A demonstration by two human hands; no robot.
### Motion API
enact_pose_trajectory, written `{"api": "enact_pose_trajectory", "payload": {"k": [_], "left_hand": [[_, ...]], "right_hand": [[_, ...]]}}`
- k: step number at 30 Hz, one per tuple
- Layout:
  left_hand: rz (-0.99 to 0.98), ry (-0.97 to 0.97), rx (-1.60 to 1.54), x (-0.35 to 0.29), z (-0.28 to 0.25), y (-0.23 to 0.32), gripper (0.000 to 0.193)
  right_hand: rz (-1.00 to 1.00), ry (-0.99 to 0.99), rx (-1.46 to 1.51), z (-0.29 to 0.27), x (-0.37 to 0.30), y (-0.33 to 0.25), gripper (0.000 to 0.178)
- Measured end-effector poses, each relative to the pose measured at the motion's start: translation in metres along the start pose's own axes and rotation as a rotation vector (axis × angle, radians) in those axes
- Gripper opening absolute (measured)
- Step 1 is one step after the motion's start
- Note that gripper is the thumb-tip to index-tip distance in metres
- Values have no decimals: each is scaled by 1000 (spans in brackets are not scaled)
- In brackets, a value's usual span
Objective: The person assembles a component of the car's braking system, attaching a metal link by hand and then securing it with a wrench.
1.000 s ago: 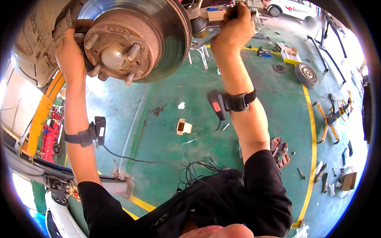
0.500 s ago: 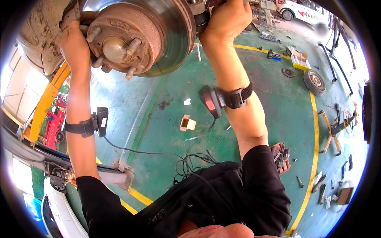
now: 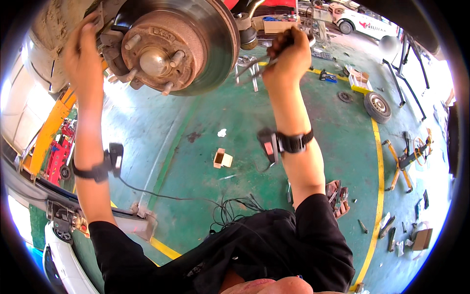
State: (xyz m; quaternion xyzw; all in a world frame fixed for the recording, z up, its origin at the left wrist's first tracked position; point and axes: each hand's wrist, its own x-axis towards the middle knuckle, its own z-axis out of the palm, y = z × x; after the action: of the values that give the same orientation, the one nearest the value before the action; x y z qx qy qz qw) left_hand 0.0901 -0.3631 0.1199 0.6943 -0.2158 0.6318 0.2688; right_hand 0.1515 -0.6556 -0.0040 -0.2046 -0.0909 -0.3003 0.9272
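Observation:
Overhead at the upper left hangs a brake disc (image 3: pixel 215 46) with a rusty hub (image 3: pixel 164 41), its several wheel studs pointing out. My left hand (image 3: pixel 84 59) is raised beside the hub, fingers stretched upward and slightly blurred near a metal edge by the dirty brown liner (image 3: pixel 49 36). A rusty brake part (image 3: pixel 111 51) lies between that hand and the hub. To the right of the disc, apart from it, my right hand (image 3: pixel 289 59) is closed around slim metal hand tools (image 3: pixel 252 71), whose prongs stick out leftward; motion blur hides their exact kind.
A strap with a black box and cable circles each forearm. On the green floor stand a small open carton (image 3: pixel 223 158) and a tool pouch (image 3: pixel 338 198). A loose wheel (image 3: pixel 377 107), a yellow-legged stand (image 3: pixel 404 159) and scattered tools lie to the right. A yellow lift arm (image 3: pixel 46 139) rises at left.
My right hand has come away from behind the disc, down and outward, and metal tools now show in it. The left hand has lifted off the brake part beside the hub, its fingers straightening.

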Motion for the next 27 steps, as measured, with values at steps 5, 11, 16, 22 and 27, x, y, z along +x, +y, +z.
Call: {"api": "enact_pose_trajectory", "payload": {"k": [5,11,16,22,27], "left_hand": [[736,-392,264,-90,-22,91,16],[776,29,551,-66,85,101,77],[395,-367,715,-68,89,143,125],[448,-101,791,-77,117,136,102],[576,4,680,-71,116,131,93]], "right_hand": [[552,-5,27,-87,-45,-2,21],[721,265,29,-146,-105,13,24],[729,228,3,-161,-122,6,16],[766,235,1,-187,-117,-1,17],[874,71,-85,-180,-104,-19,21]]}}
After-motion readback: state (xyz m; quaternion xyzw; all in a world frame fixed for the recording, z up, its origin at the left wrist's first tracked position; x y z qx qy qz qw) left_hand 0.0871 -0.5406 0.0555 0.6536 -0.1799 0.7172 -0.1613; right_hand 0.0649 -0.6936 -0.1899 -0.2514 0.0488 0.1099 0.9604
